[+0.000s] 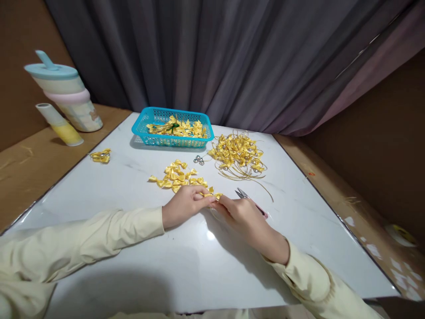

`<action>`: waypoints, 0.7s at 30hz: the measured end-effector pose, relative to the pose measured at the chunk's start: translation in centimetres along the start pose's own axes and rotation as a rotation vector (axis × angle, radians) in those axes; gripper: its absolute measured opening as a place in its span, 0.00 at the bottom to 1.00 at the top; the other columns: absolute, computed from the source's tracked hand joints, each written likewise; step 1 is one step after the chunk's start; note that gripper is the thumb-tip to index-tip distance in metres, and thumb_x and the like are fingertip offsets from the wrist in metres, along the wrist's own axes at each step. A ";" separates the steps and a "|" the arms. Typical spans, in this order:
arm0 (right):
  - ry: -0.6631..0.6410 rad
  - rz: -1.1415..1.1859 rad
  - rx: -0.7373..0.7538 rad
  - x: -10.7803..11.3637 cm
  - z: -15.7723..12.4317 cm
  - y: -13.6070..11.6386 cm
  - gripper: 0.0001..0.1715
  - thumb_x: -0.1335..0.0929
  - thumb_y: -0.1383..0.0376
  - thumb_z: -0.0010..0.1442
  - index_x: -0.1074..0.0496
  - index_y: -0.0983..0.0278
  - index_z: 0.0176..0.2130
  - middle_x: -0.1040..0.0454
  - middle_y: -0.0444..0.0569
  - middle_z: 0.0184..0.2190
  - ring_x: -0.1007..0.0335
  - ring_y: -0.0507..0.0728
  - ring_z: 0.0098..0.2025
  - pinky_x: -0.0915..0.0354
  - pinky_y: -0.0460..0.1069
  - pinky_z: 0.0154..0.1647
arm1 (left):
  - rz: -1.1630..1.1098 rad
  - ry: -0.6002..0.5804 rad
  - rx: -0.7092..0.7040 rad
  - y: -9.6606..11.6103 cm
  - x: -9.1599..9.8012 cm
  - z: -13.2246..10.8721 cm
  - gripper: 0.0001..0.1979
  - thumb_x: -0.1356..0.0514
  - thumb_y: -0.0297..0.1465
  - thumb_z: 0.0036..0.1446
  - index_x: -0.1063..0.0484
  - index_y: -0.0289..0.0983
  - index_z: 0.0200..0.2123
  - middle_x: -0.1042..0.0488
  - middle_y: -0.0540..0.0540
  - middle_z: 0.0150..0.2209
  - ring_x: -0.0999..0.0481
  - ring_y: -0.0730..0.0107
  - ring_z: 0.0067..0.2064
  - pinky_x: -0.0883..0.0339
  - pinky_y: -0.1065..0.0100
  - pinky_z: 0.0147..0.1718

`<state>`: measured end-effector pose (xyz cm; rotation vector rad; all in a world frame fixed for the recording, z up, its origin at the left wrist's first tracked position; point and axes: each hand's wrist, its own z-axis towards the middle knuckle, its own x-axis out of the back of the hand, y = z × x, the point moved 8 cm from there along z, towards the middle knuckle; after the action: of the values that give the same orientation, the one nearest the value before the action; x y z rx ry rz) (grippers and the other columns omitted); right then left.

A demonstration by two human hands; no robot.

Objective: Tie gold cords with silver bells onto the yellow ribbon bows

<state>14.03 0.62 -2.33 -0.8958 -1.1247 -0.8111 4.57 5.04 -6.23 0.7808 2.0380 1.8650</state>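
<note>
My left hand [184,204] and my right hand [244,215] meet at the middle of the white table [133,248]. Both pinch a small yellow ribbon bow [212,195] between their fingertips. My right hand also has small scissors [244,195] tucked in it, blades pointing away. Just beyond my left hand lies a loose pile of yellow bows [177,176]. Farther right sits a heap of yellow bows on gold cords with small bells [237,155].
A turquoise basket [152,117] with more yellow bows stands at the back. A single bow [100,155] lies at the left edge. A lidded tumbler [66,93] and a small tube [59,124] stand on the brown surface left. A grey curtain [232,57] hangs behind.
</note>
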 end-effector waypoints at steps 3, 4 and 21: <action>-0.056 0.060 -0.065 0.3 0.2 1.2 0.21 0.43 0.54 0.65 0.38 0.63 0.27 0.36 0.43 0.16 0.46 0.50 0.17 0.56 0.45 0.20 | 0.060 -0.002 -0.042 0.0 -0.1 -0.1 0.11 0.42 0.37 0.53 0.28 0.34 0.28 0.22 0.49 0.24 0.25 0.68 0.27 0.38 0.73 0.25; -0.032 0.075 -0.094 0.8 0.3 1.7 0.19 0.41 0.53 0.64 0.38 0.63 0.29 0.33 0.45 0.20 0.42 0.51 0.19 0.53 0.44 0.21 | 0.078 -0.002 -0.054 -0.1 -0.2 -0.1 0.11 0.41 0.37 0.53 0.28 0.34 0.28 0.22 0.49 0.23 0.25 0.68 0.26 0.38 0.73 0.24; -0.229 0.840 0.153 0.0 4.1 0.7 0.17 0.36 0.73 0.54 0.49 0.62 0.39 0.35 0.39 0.25 0.37 0.50 0.29 0.41 0.45 0.33 | 0.078 -0.050 -0.109 -0.4 -0.6 -0.3 0.11 0.40 0.37 0.52 0.27 0.35 0.27 0.23 0.49 0.23 0.26 0.69 0.26 0.36 0.73 0.24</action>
<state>12.98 4.64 -1.71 -1.2179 -0.8626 0.0671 4.85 4.45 -6.66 0.8798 1.8834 1.9591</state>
